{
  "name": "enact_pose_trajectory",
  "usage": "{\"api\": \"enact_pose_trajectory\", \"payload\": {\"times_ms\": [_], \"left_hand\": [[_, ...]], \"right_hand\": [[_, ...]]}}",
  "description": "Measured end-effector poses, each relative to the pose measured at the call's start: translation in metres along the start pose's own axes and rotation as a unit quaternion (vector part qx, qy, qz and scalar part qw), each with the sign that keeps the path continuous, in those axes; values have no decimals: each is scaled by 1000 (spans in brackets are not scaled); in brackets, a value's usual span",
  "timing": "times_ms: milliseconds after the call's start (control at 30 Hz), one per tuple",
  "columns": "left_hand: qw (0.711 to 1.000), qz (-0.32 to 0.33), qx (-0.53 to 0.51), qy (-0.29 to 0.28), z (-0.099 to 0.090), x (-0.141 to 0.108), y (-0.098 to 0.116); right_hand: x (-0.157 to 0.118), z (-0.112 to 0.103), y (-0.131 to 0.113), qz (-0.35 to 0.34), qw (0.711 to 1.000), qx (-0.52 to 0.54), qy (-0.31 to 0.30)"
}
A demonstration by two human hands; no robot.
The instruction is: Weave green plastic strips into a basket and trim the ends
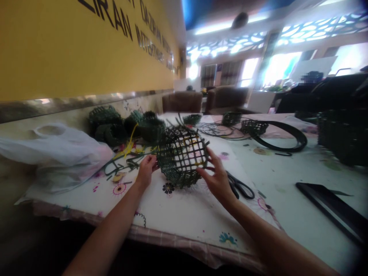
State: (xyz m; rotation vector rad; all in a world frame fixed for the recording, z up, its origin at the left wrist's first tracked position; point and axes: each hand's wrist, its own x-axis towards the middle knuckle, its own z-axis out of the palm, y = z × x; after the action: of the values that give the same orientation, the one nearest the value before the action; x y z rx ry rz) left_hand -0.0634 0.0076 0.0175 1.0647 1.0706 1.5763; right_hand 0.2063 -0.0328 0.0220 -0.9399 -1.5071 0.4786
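Head view shows two bare hands with a dark green woven basket [169, 168] between them, over the bench [290, 172] with a flowery white cloth [178, 218] on it. The left hand [146, 170] is partly curled, and its fingers hold the basket's left side. The tips go out of sight there. The right hand [216, 177] has its thumb and fingers spread apart, and they hold the basket's right edge. The basket has big square holes facing up, and loose strip ends stick out at its far edge. I cannot tell if its bottom touches the cloth. Black scissors [245, 190] lie just beside the right hand, on its right side. Farther right of that hand is a flat black thing [330, 205], and past the hand, to the right, is a big bent black band [300, 143]. Just left of the left hand are cut green strips [115, 168], with a yellow strip [131, 142] a bit past them. Farther left is a white plastic bag [69, 161]. Past the left hand sit more green woven things [151, 128], all blurry.
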Motion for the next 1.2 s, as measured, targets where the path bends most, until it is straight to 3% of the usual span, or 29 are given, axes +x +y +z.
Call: {"api": "enact_pose_trajectory", "payload": {"times_ms": [167, 500, 733, 933, 1033, 1133, 1167, 1200], "left_hand": [[1000, -23, -6, -13, 1, 0, -4], [988, -128, -36, -75, 10, -4, -7], [990, -127, -20, -54, 7, -3, -11], [991, -125, -22, -48, 11, -5, -9], [989, -125, -27, -70, 18, -10, -9], [990, -105, -28, -92, 26, -19, -10], [990, -99, -27, -95, 29, -23, -10], [990, -96, -25, -97, 32, -27, -10]], "right_hand": [[4, -3, 5, 8, 1000, 1, 9], [11, -9, 11, -8, 999, -8, 37], [11, -8, 15, -19, 999, -31, 41], [21, -13, 24, 9, 995, -87, 50], [25, -25, 8, -38, 978, -163, 125], [23, -31, -21, -129, 939, -237, 212], [22, -29, -30, -143, 938, -245, 201], [20, -23, -38, -137, 948, -244, 148]]}}
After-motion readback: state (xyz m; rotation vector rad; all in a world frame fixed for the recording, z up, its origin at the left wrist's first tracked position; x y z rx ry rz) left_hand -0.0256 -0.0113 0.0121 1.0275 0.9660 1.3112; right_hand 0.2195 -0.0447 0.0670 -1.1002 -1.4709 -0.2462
